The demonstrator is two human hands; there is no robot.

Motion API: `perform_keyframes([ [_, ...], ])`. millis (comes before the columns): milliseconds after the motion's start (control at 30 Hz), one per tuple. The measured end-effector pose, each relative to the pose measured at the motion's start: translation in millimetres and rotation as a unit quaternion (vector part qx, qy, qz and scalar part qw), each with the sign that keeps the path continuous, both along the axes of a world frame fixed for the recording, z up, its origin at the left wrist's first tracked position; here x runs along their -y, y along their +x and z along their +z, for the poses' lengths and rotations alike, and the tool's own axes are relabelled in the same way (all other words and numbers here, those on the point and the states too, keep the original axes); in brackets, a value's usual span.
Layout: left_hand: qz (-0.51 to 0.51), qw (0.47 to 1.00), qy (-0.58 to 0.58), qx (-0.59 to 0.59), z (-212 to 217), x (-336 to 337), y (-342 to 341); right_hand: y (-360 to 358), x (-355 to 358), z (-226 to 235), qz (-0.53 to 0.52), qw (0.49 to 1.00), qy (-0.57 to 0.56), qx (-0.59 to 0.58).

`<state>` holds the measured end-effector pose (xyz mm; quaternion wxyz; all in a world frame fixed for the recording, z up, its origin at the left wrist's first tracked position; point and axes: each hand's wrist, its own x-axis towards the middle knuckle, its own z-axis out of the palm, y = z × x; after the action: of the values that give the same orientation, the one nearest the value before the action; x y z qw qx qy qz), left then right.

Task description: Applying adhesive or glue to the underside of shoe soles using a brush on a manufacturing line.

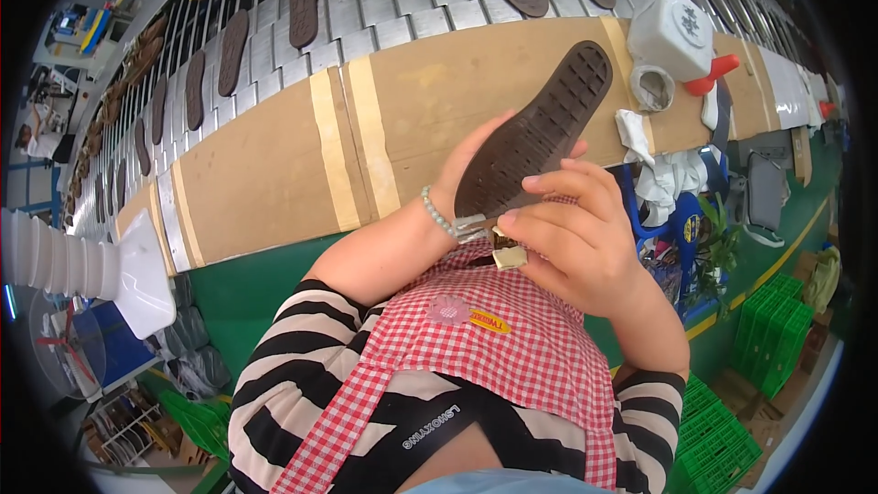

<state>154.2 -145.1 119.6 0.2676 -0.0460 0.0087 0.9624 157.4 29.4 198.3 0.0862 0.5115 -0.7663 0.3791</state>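
A dark brown shoe sole (pixel 530 133) is held up at a slant over the edge of the cardboard-covered bench, its ridged, hollowed face showing. My left hand (pixel 471 151) grips it from behind and along its left edge; most of those fingers are hidden by the sole. At its lower right edge is my right hand (pixel 581 224), with fingers bent and the fingertips close to or touching the sole. A small pale yellow piece (pixel 509 258) with a darker brown part sticks out below my right fingertips, pinched there; its kind is unclear.
Beyond the cardboard (pixel 265 165), a slatted metal conveyor (pixel 366 0) carries several brown soles (pixel 307 5). To the right stand a white plastic jug (pixel 670 32), a clear cup (pixel 652 89) and a red-handled object (pixel 713 76). Green crates (pixel 773 334) sit lower right; a white duct (pixel 64 261) is left.
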Motion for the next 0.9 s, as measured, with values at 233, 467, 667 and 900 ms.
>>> perform_keyframes([
  [233, -0.025, 1.000, 0.012, 0.003, -7.9, 3.6, -0.2, -8.1, -1.0, 0.4, -0.003, 1.000, 0.018, -0.022],
  [467, -0.089, 0.993, 0.078, 0.014, -3.4, 4.6, 1.9, -15.9, -14.9, 14.1, 0.026, 0.997, 0.074, -0.017],
  [667, -0.102, 0.992, 0.070, 0.010, 6.5, 3.7, 2.3, -15.9, -17.4, 19.3, 0.039, 0.994, 0.097, -0.018],
  [900, -0.025, 0.999, -0.015, 0.014, 11.2, -0.8, -3.6, -2.2, -35.9, 28.5, -0.138, 0.989, 0.051, -0.015],
])
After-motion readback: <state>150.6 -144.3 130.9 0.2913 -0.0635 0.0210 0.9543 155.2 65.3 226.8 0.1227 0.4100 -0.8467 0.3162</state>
